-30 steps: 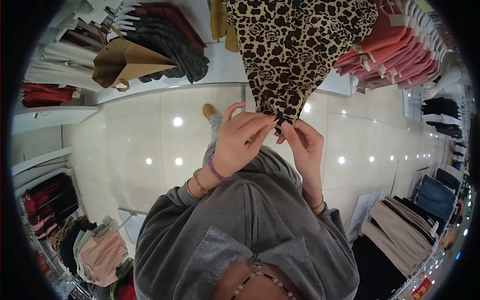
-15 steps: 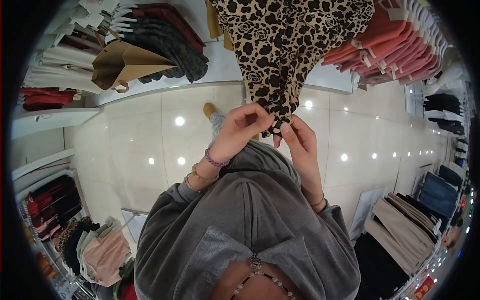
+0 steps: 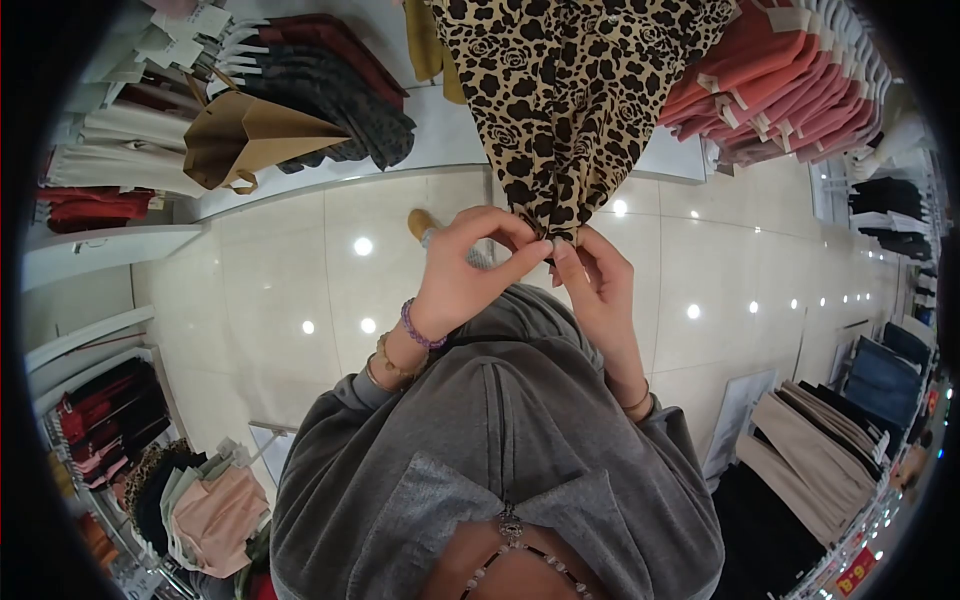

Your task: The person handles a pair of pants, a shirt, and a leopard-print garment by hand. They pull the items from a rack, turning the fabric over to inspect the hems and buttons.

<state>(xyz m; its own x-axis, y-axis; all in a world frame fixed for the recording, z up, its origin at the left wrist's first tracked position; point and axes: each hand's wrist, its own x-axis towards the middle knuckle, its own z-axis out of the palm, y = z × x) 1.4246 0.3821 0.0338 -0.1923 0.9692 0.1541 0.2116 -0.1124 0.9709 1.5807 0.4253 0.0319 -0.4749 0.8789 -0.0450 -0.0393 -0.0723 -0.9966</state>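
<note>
A leopard-print garment hangs down from the top of the head view, tan with black spots and rose outlines. Its lower end is gathered to a narrow bunch in front of my waist. My left hand pinches that bunched edge between thumb and fingertips from the left. Close beside it, my right hand grips the same edge, thumb on top and fingers curled behind. The two thumb tips nearly meet. Folds and my fingers hide the very end of the cloth.
A brown paper bag hangs at the upper left, by dark patterned clothes. Coral and pink garments fill the rack at upper right. Folded trousers lie lower right; a peach garment hangs lower left. Pale tiles cover the floor.
The hanging cloth has spread wider above my hands, and its gathered end has drawn up under my fingers. My left hand has shifted slightly, its thumb closer to the right one.
</note>
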